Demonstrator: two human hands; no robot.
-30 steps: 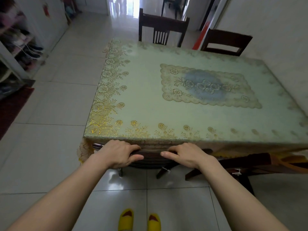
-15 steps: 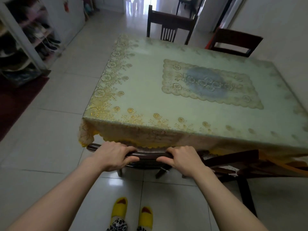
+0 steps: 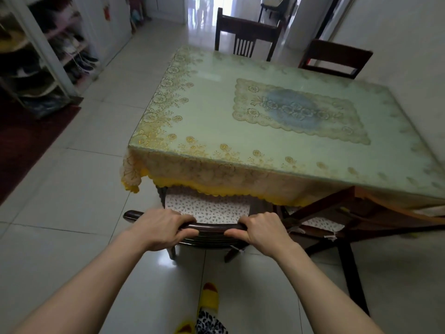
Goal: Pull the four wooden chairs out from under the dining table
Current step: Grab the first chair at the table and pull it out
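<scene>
While both hands clamp the curved top rail of the near dark wooden chair [image 3: 212,233], its speckled seat cushion [image 3: 207,209] shows just clear of the yellow-fringed tablecloth [image 3: 216,174] on the bench [image 3: 277,112]. The left hand [image 3: 160,229] and right hand [image 3: 262,229] each hold a closed grip on the rail. Two more dark chairs [image 3: 245,34] [image 3: 334,59] stand at the far edge; another [image 3: 337,213] sits tucked under the right.

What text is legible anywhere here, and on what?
None legible.
Red tag on the far white door: too blurred to read.
Tablecloth: floral print only, no words.
Chair cushion: speckle pattern only.
</scene>
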